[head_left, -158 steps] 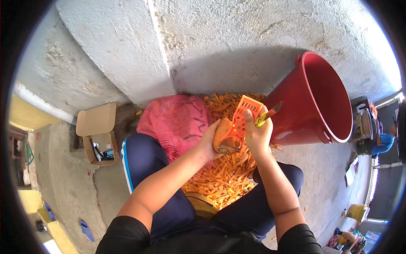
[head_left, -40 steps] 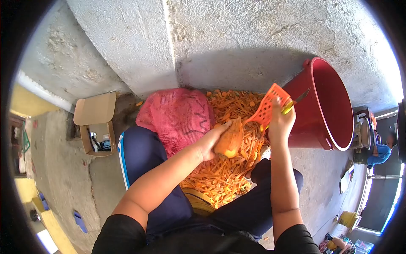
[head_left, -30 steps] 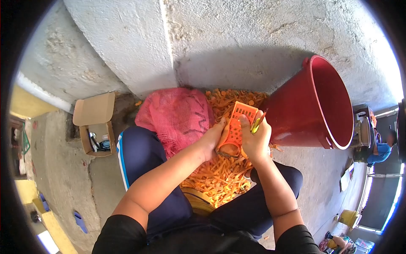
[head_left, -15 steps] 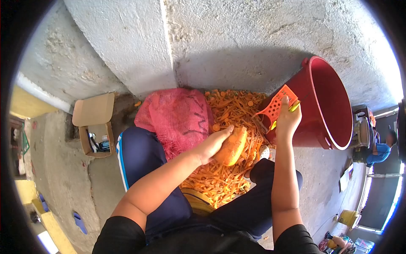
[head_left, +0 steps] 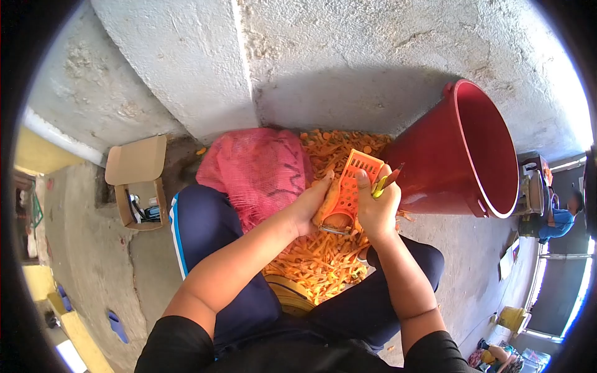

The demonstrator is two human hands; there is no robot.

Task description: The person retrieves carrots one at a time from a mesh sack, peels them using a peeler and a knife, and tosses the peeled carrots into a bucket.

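Observation:
My left hand [head_left: 307, 206] is wrapped round a thick, peeled-looking orange carrot [head_left: 333, 196], held over the pile between my legs. My right hand [head_left: 379, 208] grips an orange plastic peeler [head_left: 359, 166] with grater holes, its metal blade end lying against the carrot. A small knife [head_left: 390, 179] with a yellow-green handle is also tucked in the right hand, its blade pointing up and right. The peeler covers much of the carrot. Underneath lies a heap of orange peelings [head_left: 311, 267], with some round slices near the wall.
A pink mesh sack [head_left: 255, 171] leans at the wall beside my left knee. To the right a large red bucket [head_left: 429, 161] lies tilted. An open cardboard box [head_left: 140, 193] holds small items at left. A person in blue [head_left: 555, 225] is at far right.
My right hand has come left and down from beside the bucket, bringing the peeler onto the carrot. The left hand still holds the carrot, which has turned slightly.

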